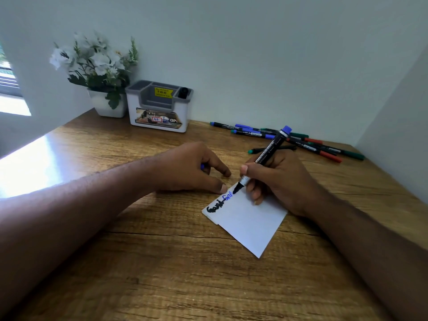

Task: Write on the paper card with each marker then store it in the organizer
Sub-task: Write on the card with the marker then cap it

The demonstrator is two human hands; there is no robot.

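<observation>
While the right hand (275,179) grips the marker (266,156), the organizer (159,107) lies at eleven o'clock; left hand (192,167) curls round a cap.

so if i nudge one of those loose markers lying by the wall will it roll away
Probably a little. The loose markers look round and slim, lying flat on the smooth wooden desk, so one may roll sideways. They lie crossed in a pile, which would likely stop it soon. They look light, so a nudge should shift several.
</observation>
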